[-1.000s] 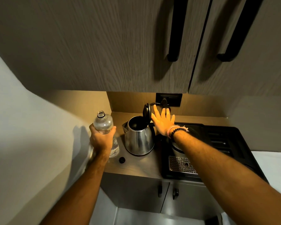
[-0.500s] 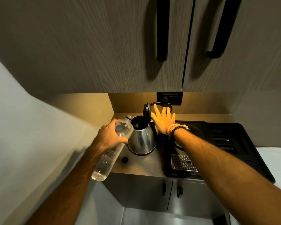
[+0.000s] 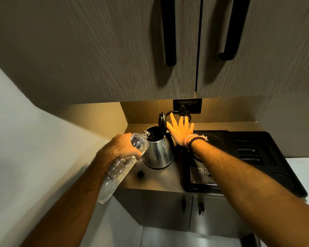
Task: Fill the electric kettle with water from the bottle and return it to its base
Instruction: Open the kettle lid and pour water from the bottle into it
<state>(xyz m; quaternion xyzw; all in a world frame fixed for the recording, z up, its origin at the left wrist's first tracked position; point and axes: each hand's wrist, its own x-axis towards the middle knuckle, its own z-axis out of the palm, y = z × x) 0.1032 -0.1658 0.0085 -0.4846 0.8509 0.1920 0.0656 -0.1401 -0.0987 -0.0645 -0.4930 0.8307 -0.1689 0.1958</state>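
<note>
A steel electric kettle [image 3: 159,152] stands on the small counter with its black lid [image 3: 162,120] flipped up. My left hand [image 3: 122,148] grips a clear plastic bottle [image 3: 119,168] near its neck. The bottle is tipped with its uncapped mouth at the kettle's rim and its bottom toward me. My right hand [image 3: 181,131] is spread flat with its fingers apart, just right of the raised lid; whether it touches the lid is unclear. The kettle's base is hidden under the kettle.
A small black cap [image 3: 140,174] lies on the counter [image 3: 155,180] in front of the kettle. A black tray with a metal drip grate [image 3: 202,176] sits to the right. A wall socket [image 3: 187,106] is behind, and overhead cabinets [image 3: 182,50] hang low above.
My left hand lifted the upright bottle from the counter's left, tipped it and brought its mouth to the kettle's rim. My right hand stayed by the lid.
</note>
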